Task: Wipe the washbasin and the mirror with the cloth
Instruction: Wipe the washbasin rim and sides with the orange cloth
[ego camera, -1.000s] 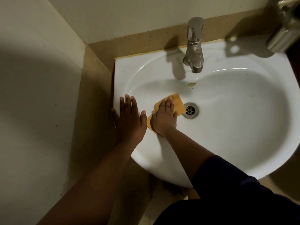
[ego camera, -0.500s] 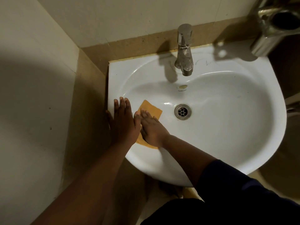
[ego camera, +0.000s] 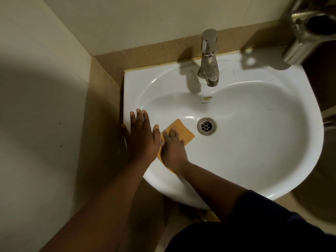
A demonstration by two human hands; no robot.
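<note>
— Orange cloth (ego camera: 179, 132) lies flat in the white washbasin (ego camera: 254, 151), left of the drain (ego camera: 206, 126). Progress?
— Basin wiping under way; mirror not in view. Right hand (ego camera: 173, 150) presses it, fingers spread; left hand (ego camera: 142, 137) rests open on the left rim, holding nothing

Dim warm light from above; glare on the washbasin (ego camera: 254, 142), dark shadows, wide-angle bending at edges.
</note>
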